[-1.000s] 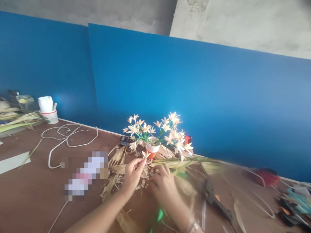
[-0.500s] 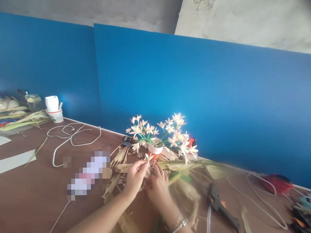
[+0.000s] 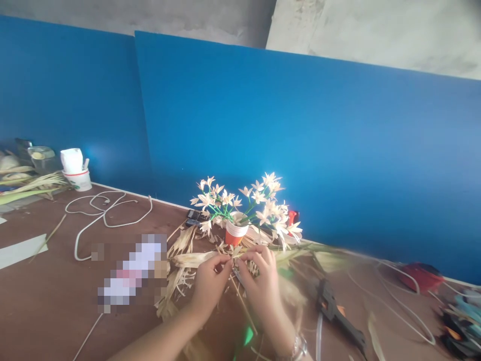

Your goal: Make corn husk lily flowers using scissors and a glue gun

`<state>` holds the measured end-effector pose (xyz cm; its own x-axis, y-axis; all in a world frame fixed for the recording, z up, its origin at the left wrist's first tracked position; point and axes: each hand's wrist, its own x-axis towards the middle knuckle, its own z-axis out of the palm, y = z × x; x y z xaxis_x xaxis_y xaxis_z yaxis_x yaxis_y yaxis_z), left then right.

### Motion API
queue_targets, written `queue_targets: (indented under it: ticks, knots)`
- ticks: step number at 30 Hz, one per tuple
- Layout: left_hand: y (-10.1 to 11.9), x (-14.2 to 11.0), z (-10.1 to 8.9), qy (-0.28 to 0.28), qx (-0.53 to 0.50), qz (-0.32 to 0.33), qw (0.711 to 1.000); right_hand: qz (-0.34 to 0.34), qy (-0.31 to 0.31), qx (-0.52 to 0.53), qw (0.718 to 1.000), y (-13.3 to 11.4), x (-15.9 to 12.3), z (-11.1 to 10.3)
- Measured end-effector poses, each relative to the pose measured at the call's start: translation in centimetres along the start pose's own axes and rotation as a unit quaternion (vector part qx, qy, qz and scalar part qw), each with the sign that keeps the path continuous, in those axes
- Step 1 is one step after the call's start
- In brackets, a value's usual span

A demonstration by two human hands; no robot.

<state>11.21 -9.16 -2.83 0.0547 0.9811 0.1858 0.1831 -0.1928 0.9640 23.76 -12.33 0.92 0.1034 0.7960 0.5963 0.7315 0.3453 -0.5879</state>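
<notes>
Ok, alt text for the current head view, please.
Left hand and right hand meet at a small pale flower, before a cup of similar flowers on a brown table; dry husks lie around, a glue gun at right.

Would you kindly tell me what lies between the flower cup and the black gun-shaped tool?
In the head view, the right hand and blurred pale husk.

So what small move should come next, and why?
Perhaps steady the held flower with the left hand and lightly press its base with the right hand: the hands sit close together there, and the flower looks thin.
</notes>
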Motion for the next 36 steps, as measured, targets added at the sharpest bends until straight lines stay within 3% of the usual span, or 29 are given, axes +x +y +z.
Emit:
queue_targets:
  ticks: [11,22,36]
  knots:
    - [0.4,-0.6,0.4,-0.004,0.02,0.0,1.0,0.023,0.007,0.004,1.0,0.3,-0.5,0.7]
    - [0.1,-0.9,0.5,-0.004,0.021,0.015,1.0,-0.002,0.047,-0.051,0.998,0.3,-0.7,1.0]
    - [0.7,-1.1,0.5,-0.021,-0.043,-0.003,0.999,-0.012,0.085,-0.069,0.994,0.2,-1.1,1.8]
